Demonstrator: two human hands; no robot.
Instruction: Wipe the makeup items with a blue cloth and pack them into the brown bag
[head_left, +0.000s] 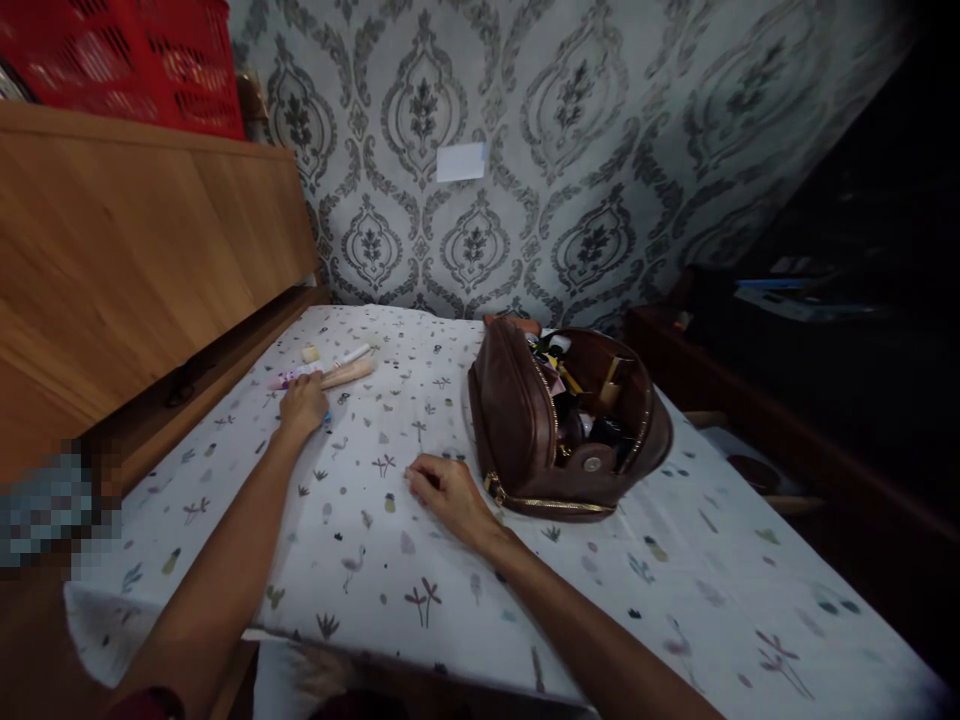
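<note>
My left hand (303,404) is at the left side of the table, fingers bent down over a small group of cosmetics. Under and beside its fingertips lie a pink-and-white tube (283,380) and a beige, tapered item (349,373). A thin white stick (355,353) and a small pale-yellow piece (310,354) lie just beyond. What the fingers grip is hidden. My right hand (450,498) rests over the tablecloth, fingers curled in, with nothing visible in it. To its right stands a brown leather makeup bag (510,410), unzipped and filled with assorted cosmetics.
A white patterned cloth (420,580) covers the table. A wooden cabinet (150,230) borders the left, with a red plastic basket (127,70) on top. Behind is a patterned wall (480,240). Dark furniture (735,430) lines the right side.
</note>
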